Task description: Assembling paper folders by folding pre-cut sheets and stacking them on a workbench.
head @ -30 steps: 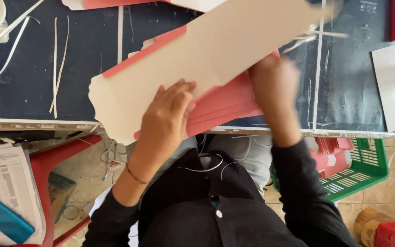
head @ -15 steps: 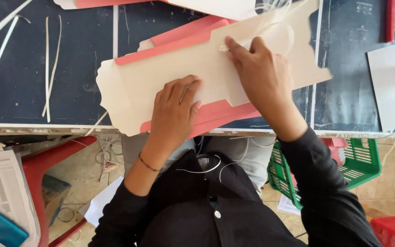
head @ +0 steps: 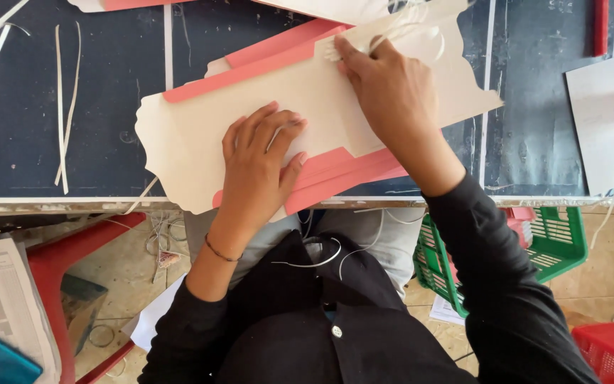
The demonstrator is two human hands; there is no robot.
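Flat on the dark worktop [head: 108,142] lies the card blank [head: 193,135], pink side down, edge overhanging. Left hand [head: 261,160] presses it, fingers spread, gripping nothing. Right hand [head: 392,92] pinches a white cord [head: 410,32] at the upper flap. By my judgement, cord fitting is underway; the blank remains unfolded.

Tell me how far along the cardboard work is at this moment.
Done: the cream cardboard sheet lies flat on the red sheets at the table edge. In hand: left hand presses it down, right hand rubs near its upper edge. Left: cannot tell; thin strips lie unused.
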